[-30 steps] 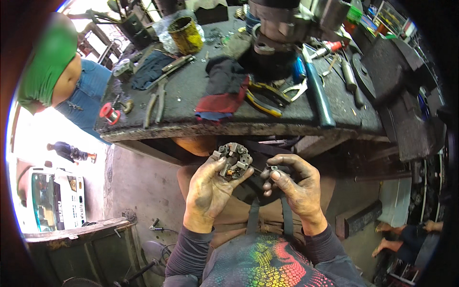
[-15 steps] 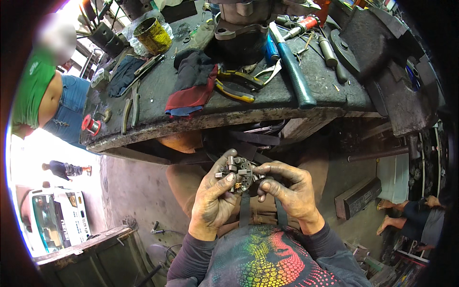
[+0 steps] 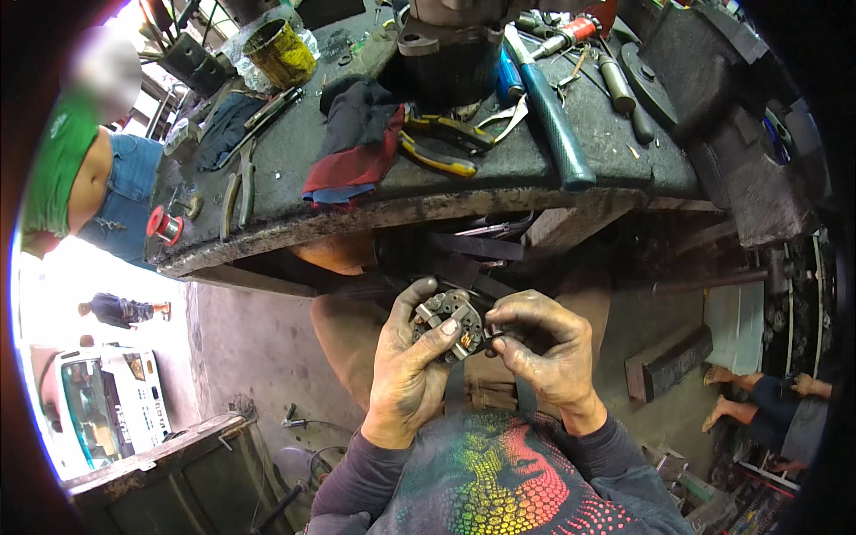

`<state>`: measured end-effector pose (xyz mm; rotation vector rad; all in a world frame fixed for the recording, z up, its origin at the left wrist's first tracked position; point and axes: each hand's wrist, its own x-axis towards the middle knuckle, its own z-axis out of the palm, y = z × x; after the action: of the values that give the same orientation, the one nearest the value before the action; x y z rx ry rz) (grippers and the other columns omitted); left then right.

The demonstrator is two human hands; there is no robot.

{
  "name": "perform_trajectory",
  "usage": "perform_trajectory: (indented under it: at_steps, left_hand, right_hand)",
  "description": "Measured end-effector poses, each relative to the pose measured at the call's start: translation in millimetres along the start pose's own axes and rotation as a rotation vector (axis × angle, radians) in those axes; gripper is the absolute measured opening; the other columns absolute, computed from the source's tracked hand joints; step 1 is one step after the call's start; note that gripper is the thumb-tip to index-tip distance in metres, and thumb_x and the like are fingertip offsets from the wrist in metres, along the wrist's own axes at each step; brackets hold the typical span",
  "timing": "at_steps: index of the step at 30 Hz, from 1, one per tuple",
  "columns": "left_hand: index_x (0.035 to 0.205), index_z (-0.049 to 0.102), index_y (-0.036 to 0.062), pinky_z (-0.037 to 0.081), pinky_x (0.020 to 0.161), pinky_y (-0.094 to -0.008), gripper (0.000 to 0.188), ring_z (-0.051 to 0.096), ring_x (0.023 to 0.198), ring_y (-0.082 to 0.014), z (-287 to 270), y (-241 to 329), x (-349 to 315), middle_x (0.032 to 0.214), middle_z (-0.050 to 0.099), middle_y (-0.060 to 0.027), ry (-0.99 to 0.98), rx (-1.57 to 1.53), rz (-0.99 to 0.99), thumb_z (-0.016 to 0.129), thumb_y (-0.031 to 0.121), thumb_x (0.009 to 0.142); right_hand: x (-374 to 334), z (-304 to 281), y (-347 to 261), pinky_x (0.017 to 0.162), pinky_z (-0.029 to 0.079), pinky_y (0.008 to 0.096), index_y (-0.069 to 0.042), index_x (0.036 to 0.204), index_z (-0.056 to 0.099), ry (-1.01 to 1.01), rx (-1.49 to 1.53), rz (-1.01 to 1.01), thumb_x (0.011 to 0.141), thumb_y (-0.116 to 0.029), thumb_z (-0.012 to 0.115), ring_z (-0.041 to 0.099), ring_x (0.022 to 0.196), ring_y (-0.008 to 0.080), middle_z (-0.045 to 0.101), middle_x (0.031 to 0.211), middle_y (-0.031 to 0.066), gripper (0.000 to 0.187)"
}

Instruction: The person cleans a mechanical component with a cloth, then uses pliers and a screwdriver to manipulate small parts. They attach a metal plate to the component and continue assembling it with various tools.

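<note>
In front of my lap, my left hand [image 3: 407, 361] is closed around a round metal brush holder [image 3: 463, 314] with blocky grey pieces and copper-coloured wire on its face. The left thumb presses across its near-left side while the forefinger curls behind its far edge. At the right edge of the holder, my right hand [image 3: 546, 348] is closed in a pinch. Something small and dark shows between that thumb and forefinger; whether it is loose or part of the holder cannot be made out. Both hands are blackened with grease.
On the workbench [image 3: 267, 234] lie a hammer [image 3: 562, 134], yellow-handled pliers [image 3: 439, 159], a red and dark cloth [image 3: 355, 147], a solder spool [image 3: 164, 226] and a yellow can [image 3: 280, 53]. A dark block [image 3: 669, 364] rests on the floor. People stand left and sit right.
The brush holder has turned, so its round face shows more fully, and it has shifted slightly right. My right fingers have bunched closer together at its edge.
</note>
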<state>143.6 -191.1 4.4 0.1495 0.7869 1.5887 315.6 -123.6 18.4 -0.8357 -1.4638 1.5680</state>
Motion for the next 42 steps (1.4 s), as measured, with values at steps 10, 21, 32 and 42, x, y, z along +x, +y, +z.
perform_trajectory:
  at_steps: [10,21,32,42]
  left_hand:
    - [0.141,0.052,-0.0011,0.054,0.103,-0.0332,0.051,0.065,0.115,-0.0183,11,2,-3,0.125,0.065,-0.0117,-0.036,0.152,0.079,0.073,-0.003,0.094]
    - [0.139,0.052,-0.0011,0.055,0.098,-0.0299,0.054,0.064,0.112,-0.0151,9,3,-1,0.124,0.064,-0.0098,-0.025,0.237,0.107,0.077,-0.003,0.091]
    - [0.135,0.055,0.0004,0.054,0.095,-0.0274,0.052,0.064,0.106,-0.0115,4,-1,3,0.118,0.066,-0.0066,0.041,0.382,0.182,0.08,-0.002,0.089]
    - [0.132,0.056,0.0007,0.056,0.092,-0.0272,0.046,0.065,0.105,-0.0117,-4,-4,3,0.119,0.066,-0.0071,0.008,0.621,0.331,0.077,-0.001,0.09]
  right_hand:
    - [5,4,2,0.073,0.053,0.0233,0.002,0.105,0.072,-0.02,-0.155,-0.024,0.082,0.002,0.079,0.065,0.089,0.0098,0.069,0.106,0.0069,0.024]
    - [11,7,1,0.07,0.056,0.025,0.0,0.104,0.076,-0.03,-0.271,-0.089,0.08,0.002,0.079,0.069,0.089,0.0137,0.07,0.104,0.0091,0.024]
    - [16,8,8,0.078,0.055,0.0265,0.001,0.103,0.078,-0.035,-0.135,-0.006,0.084,0.002,0.081,0.069,0.092,0.0136,0.072,0.105,0.0094,0.019]
    - [13,12,22,0.084,0.055,0.027,0.004,0.101,0.074,-0.027,0.041,0.202,0.089,0.0,0.08,0.066,0.097,0.0101,0.072,0.106,0.0071,0.014]
